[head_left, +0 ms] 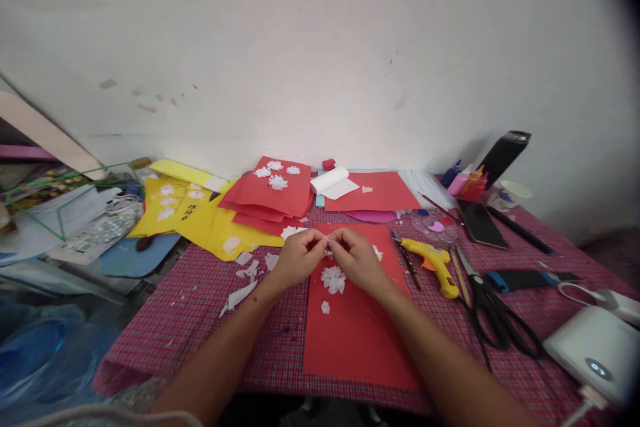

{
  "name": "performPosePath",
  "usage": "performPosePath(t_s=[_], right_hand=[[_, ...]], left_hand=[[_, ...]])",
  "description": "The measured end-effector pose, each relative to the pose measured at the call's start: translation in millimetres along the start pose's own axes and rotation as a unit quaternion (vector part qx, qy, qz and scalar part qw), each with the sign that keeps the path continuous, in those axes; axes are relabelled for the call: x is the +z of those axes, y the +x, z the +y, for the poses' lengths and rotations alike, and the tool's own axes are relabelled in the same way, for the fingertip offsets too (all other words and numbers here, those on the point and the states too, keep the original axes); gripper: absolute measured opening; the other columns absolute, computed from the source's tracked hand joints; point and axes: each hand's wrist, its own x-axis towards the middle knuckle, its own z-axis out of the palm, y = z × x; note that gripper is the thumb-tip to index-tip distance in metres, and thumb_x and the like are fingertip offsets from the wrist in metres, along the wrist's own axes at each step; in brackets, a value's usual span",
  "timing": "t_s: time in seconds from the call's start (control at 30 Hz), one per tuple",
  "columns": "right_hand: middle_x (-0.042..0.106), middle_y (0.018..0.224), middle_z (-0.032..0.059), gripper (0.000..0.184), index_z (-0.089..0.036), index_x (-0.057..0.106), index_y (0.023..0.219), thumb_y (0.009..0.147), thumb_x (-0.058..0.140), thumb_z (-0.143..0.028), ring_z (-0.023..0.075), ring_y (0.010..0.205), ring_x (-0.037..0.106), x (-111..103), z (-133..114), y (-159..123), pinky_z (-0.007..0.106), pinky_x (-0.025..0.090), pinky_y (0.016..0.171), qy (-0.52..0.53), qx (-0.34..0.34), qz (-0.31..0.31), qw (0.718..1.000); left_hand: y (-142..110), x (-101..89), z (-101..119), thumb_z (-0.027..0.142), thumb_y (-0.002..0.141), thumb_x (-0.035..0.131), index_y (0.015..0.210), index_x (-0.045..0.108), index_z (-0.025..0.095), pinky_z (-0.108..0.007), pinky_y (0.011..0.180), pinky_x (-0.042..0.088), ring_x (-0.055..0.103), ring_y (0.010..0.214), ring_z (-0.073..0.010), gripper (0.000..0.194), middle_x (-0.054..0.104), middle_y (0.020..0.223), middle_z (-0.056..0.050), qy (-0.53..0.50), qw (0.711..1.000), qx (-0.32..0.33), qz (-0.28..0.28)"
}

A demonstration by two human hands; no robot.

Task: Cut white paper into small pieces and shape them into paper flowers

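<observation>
Pinching a white scrap, both hands are curling nearly closed. Below them, one ruffled flower is lying formed; scrap looking unfinished.

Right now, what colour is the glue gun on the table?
The glue gun is yellow with an orange trigger, clearest in the head view.

Both forearms reach forward, converging. Left hand and right hand meet at the fingertips, backs up, fingers curled inward. Wrists slightly bent, apart.
</observation>
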Motion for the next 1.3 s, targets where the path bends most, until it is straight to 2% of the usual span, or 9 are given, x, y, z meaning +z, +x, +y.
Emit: performPosePath(t_s=[0.33, 0.73, 0.93, 1.3], right_hand=[[0.059, 0.074, -0.0019, 0.015, -0.019, 0.056, 0.078, 0.091, 0.05, -0.023, 0.0131, 0.068, 0.054, -0.8, 0.7, 0.7, 0.024, 0.041, 0.064, 0.032, -0.005, -0.017, 0.999], [0.057, 0.07, -0.0025, 0.014, -0.019, 0.055, 0.076, 0.088, 0.055, -0.027, 0.0124, 0.063, 0.05, -0.2, -0.8, 0.1, 0.023, 0.038, 0.058, 0.039, 0.028, -0.004, 0.999], [0.056, 0.07, -0.0025, 0.016, -0.019, 0.052, 0.074, 0.088, 0.053, -0.026, 0.0128, 0.064, 0.049, 0.2, 1.9, 0.2, 0.023, 0.037, 0.059, 0.018, 0.014, 0.001, 1.0], [0.059, 0.074, -0.0009, 0.016, -0.019, 0.055, 0.079, 0.093, 0.049, -0.024, 0.0139, 0.068, 0.053, -0.9, 3.5, 1.3, 0.025, 0.04, 0.064, 0.008, -0.023, -0.018, 1.0]], left_hand=[[0.7, -1.2, 1.3, 0.031, 0.089, 0.052, 0.076, 0.062, 0.017, -0.023, 0.066, 0.043, 0.056, 0.069, -0.012, 0.021, 0.065, 0.076, 0.0, -0.05, 0.998, -0.038, -0.007], [1.2, -1.0, 0.1, 0.03, 0.089, 0.051, 0.076, 0.062, 0.017, -0.023, 0.065, 0.042, 0.055, 0.069, -0.0123, 0.022, 0.063, 0.074, -0.001, -0.04, 0.999, -0.03, -0.011], [0.0, -0.1, 2.4, 0.029, 0.089, 0.052, 0.076, 0.062, 0.017, -0.023, 0.065, 0.042, 0.054, 0.068, -0.0124, 0.02, 0.063, 0.072, 0.0, -0.022, 1.0, -0.01, -0.004], [0.4, -1.4, 3.8, 0.03, 0.089, 0.05, 0.075, 0.06, 0.016, -0.023, 0.066, 0.042, 0.054, 0.069, -0.0117, 0.022, 0.064, 0.074, 0.0, -0.06, 0.998, -0.034, -0.012]])
